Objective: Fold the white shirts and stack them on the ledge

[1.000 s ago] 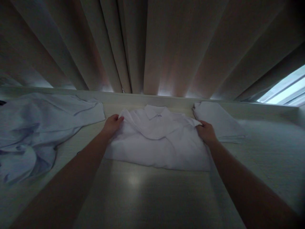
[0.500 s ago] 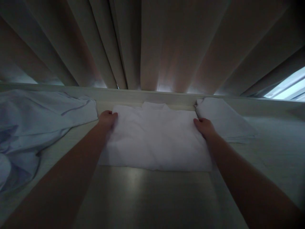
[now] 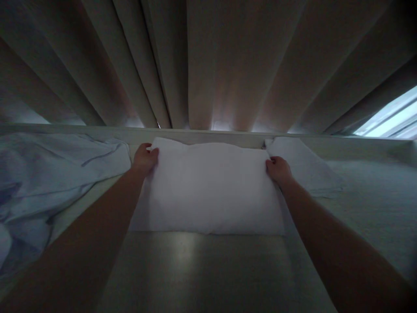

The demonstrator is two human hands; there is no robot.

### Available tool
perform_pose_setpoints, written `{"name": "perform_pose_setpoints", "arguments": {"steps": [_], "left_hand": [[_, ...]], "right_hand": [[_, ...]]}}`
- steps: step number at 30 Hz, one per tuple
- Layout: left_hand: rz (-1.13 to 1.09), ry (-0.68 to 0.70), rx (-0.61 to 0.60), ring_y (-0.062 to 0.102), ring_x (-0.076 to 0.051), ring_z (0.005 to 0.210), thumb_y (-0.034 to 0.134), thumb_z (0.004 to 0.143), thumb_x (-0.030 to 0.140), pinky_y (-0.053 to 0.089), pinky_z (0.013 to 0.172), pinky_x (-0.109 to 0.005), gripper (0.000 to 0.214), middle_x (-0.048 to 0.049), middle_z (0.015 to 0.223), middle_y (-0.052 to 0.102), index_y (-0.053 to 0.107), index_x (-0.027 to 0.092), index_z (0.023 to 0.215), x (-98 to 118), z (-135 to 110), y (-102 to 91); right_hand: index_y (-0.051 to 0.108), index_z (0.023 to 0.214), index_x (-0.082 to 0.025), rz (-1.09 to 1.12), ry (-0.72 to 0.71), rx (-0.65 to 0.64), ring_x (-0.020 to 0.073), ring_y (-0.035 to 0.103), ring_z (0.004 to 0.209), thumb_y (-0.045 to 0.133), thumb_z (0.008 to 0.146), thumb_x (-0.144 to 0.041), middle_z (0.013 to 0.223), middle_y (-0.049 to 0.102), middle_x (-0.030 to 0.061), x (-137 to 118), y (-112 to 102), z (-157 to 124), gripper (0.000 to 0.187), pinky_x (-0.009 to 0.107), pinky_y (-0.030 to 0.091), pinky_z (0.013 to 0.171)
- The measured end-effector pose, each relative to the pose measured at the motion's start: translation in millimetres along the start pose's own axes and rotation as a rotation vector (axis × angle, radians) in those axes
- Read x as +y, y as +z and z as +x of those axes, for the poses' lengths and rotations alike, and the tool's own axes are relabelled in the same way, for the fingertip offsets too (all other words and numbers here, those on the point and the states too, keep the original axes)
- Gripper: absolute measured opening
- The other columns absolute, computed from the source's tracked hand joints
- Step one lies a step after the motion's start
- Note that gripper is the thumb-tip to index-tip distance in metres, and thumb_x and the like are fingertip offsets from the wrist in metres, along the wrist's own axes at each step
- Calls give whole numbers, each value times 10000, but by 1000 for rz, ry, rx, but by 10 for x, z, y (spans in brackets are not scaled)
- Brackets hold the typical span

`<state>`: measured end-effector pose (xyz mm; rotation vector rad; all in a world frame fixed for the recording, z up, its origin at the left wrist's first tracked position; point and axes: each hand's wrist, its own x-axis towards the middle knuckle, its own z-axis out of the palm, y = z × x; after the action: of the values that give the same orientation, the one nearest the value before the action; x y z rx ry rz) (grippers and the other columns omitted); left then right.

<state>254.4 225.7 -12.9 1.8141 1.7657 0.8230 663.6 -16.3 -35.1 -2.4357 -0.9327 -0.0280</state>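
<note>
A white shirt (image 3: 208,187) lies folded into a flat rectangle on the pale table (image 3: 195,269), its collar hidden under the fold. My left hand (image 3: 144,158) is closed on the shirt's far left corner. My right hand (image 3: 278,169) is closed on its far right corner. Both arms reach forward along the shirt's two sides.
A crumpled pale blue garment (image 3: 48,174) is heaped at the left. A folded white garment (image 3: 302,163) lies just right of my right hand. Heavy curtains (image 3: 208,65) hang behind the table's far edge, with a strip of window (image 3: 391,119) at the right.
Both hands carried the shirt's lower part up and away over the collar, which is now covered. The hands ended at the far corners.
</note>
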Motion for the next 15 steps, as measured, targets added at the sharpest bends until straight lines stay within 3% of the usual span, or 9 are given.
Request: {"name": "perform_pose_setpoints", "arguments": {"steps": [3, 6, 11, 15], "left_hand": [[203, 202, -46, 510, -283, 1056, 529, 729, 445, 379, 889, -386, 667, -184, 1164, 534, 360, 111, 1281, -57, -147, 113], [334, 457, -114, 384, -268, 1203, 436, 790, 458, 259, 1005, -372, 617, -162, 1303, 431, 350, 124, 1301, 22, -452, 124], [471, 662, -269, 185, -313, 1307, 336, 815, 545, 108, 1045, -461, 614, -114, 1422, 270, 345, 204, 1325, 238, -1267, 53], [504, 782, -376, 90, -328, 1327, 307, 804, 591, 27, 1032, -521, 614, -78, 1449, 213, 333, 280, 1333, 217, -1848, 36]], "right_hand": [[476, 1203, -48, -50, -101, -54, 291, 542, 977, 434, 791, -314, 1058, 586, 210, -1, 76, -133, 492, 416, 389, 854], [403, 1275, -51, -21, -295, -71, 307, 443, 1131, 431, 804, -328, 1226, 483, 213, -70, 42, -329, 547, 437, 315, 954], [359, 1334, -146, -8, -606, -262, 271, 203, 1300, 371, 845, -415, 1405, 298, 99, -393, -104, -869, 558, 411, 158, 1056], [271, 1378, -200, -96, -694, -426, 295, 85, 1323, 315, 851, -519, 1453, 162, 77, -660, -130, -1397, 618, 481, 111, 1045]]}}
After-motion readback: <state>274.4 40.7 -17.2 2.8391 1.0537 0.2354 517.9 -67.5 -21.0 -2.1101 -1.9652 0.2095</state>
